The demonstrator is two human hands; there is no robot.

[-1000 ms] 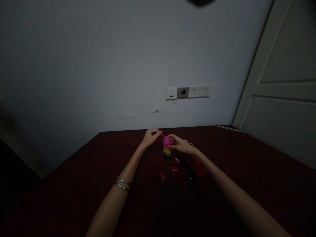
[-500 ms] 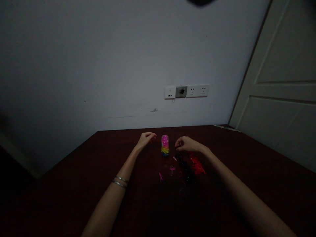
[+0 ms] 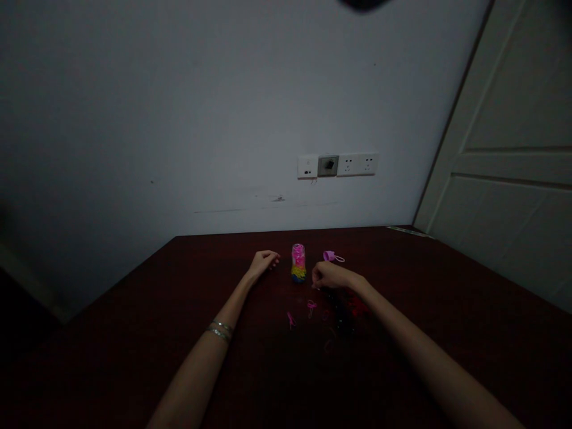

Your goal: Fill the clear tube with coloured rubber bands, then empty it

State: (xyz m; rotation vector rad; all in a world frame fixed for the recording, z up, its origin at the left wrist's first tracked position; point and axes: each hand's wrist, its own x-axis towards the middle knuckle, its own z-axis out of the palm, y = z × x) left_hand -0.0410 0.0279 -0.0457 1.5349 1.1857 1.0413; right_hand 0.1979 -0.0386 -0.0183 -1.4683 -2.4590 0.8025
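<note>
My left hand [image 3: 263,263] rests on the table left of a clear jar, its fingers loosely bent and apart with nothing visible in them. The upright jar [image 3: 298,263] is packed with small rubber bands, pink above, yellow and blue below. To its right, my right hand [image 3: 328,275] is lowered to the tabletop with thumb and fingers closed together. A tiny pale bit shows under those fingertips, too small to name. Behind that hand lies a purple cap [image 3: 329,255] with a loop. Loose pink rubber bands [image 3: 291,320] and a pink tangle [image 3: 311,305] lie nearer me.
A dark, shiny bundle [image 3: 343,319] lies below my right wrist, beside a red bundle [image 3: 357,305] partly covered by my forearm. The dark red table [image 3: 134,310] meets a wall with sockets [image 3: 357,164]. A pale door [image 3: 509,167] stands at the right.
My right hand has moved down and slightly left onto the spot where a pale pink band lay, uncovering the purple cap. My left hand has sunk slightly and its fingers have loosened.
</note>
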